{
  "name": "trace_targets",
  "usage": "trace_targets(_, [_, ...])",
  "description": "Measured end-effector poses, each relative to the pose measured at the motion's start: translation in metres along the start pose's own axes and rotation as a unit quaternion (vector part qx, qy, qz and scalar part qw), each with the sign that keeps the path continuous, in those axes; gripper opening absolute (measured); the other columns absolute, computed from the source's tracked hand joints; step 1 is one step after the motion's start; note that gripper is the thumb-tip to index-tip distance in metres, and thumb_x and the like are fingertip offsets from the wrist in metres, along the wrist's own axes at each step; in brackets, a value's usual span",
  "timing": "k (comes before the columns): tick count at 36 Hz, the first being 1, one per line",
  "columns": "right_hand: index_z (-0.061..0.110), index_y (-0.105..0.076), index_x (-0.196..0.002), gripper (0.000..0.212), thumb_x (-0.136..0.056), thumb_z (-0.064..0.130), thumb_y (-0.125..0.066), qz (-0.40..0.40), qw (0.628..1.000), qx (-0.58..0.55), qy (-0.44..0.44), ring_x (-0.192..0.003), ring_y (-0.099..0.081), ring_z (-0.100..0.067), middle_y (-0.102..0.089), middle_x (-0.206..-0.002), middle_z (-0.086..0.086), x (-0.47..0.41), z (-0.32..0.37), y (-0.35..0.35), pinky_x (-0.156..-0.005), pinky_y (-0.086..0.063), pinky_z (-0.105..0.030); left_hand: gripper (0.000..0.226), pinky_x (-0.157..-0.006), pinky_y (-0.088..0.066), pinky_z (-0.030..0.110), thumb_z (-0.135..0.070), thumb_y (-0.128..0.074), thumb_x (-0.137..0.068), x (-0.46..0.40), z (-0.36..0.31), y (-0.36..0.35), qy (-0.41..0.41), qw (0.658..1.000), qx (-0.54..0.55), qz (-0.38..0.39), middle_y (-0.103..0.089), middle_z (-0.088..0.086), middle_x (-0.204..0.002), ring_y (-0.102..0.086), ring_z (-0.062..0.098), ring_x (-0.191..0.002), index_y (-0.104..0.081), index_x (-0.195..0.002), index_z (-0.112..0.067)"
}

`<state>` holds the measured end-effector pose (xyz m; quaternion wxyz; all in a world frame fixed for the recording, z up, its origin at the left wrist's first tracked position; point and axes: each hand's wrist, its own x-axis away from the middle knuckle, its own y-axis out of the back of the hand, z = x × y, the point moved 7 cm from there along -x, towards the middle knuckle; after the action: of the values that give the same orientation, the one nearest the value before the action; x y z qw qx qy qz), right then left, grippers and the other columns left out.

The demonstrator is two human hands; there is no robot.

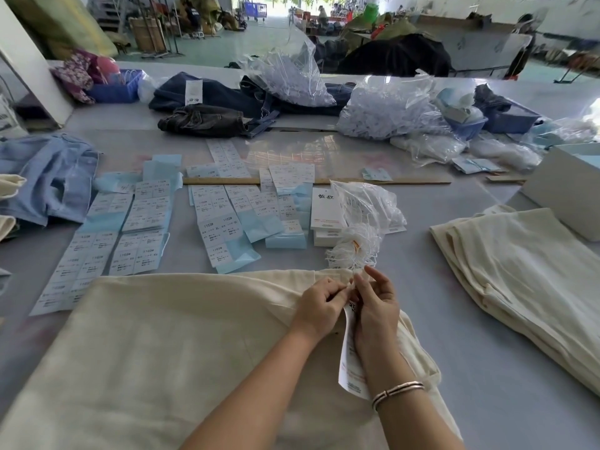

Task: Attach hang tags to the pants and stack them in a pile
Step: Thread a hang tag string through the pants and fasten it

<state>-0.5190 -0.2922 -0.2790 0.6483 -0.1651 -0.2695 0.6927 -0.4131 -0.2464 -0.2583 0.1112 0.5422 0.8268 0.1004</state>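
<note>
Cream pants [156, 345] lie flat in front of me on the grey table. My left hand [319, 306] and my right hand [378, 306] meet at the waistband near the pants' far right corner, fingers pinched on a thin white string. A white hang tag [350, 365] dangles from that string, below my right hand and against its wrist. A bundle of white tag strings [355, 251] lies just beyond my hands. To the right sits a pile of folded cream pants [526, 287].
Sheets of printed size stickers on blue backing [139, 222] cover the table's middle. A stack of white hang tags [326, 216] and a clear plastic bag [370, 206] sit by a wooden ruler [324, 181]. Blue jeans [48, 180] lie left; bags and dark jeans lie behind. A white box [565, 193] stands right.
</note>
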Motion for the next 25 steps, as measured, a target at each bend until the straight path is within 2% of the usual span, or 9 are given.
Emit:
trace_targets(6, [0.017, -0.066, -0.095, 0.021, -0.077, 0.007, -0.071, -0.004, 1.000, 0.008, 0.012, -0.055, -0.058, -0.009, -0.059, -0.063, 0.001, 0.0000, 0.0001, 0.0011, -0.054, -0.052, -0.020, 0.018, -0.078, -0.042, 0.016, -0.019, -0.061, -0.094, 0.0002, 0.0001, 0.0009, 0.005, 1.000, 0.003, 0.000, -0.061, -0.004, -0.083, -0.059, 0.011, -0.085, -0.075, -0.090, -0.009])
trace_targets(12, [0.017, -0.066, -0.094, 0.019, -0.078, 0.008, -0.071, -0.007, 0.999, 0.028, 0.030, -0.057, -0.059, -0.010, -0.060, -0.062, 0.003, 0.0012, 0.0019, 0.0008, -0.056, -0.052, -0.019, 0.019, -0.084, -0.046, 0.029, -0.018, -0.061, -0.093, 0.0008, 0.0011, 0.0016, 0.016, 1.000, 0.002, -0.012, -0.066, 0.007, -0.091, -0.062, 0.019, -0.091, -0.074, -0.089, -0.006])
trace_targets(19, [0.020, -0.066, -0.093, 0.018, -0.083, 0.005, -0.068, -0.015, 0.998, 0.046, 0.036, -0.057, -0.057, -0.010, -0.057, -0.064, 0.001, 0.0029, 0.0026, 0.0021, -0.056, -0.051, -0.019, 0.021, -0.082, -0.046, 0.031, -0.018, -0.061, -0.093, 0.0010, 0.0005, 0.0005, 0.010, 1.000, -0.004, -0.001, -0.064, 0.012, -0.090, -0.061, 0.022, -0.088, -0.073, -0.089, -0.002])
trace_targets(25, [0.019, -0.064, -0.093, 0.019, -0.085, 0.001, -0.065, -0.019, 0.997, 0.068, 0.043, -0.058, -0.055, -0.010, -0.055, -0.064, 0.000, 0.0042, 0.0031, 0.0017, -0.056, -0.050, -0.018, 0.016, -0.079, -0.045, 0.022, -0.017, -0.062, -0.093, 0.0001, 0.0029, 0.0012, 0.008, 1.000, 0.005, -0.015, -0.066, 0.004, -0.089, -0.060, 0.013, -0.085, -0.073, -0.088, -0.007])
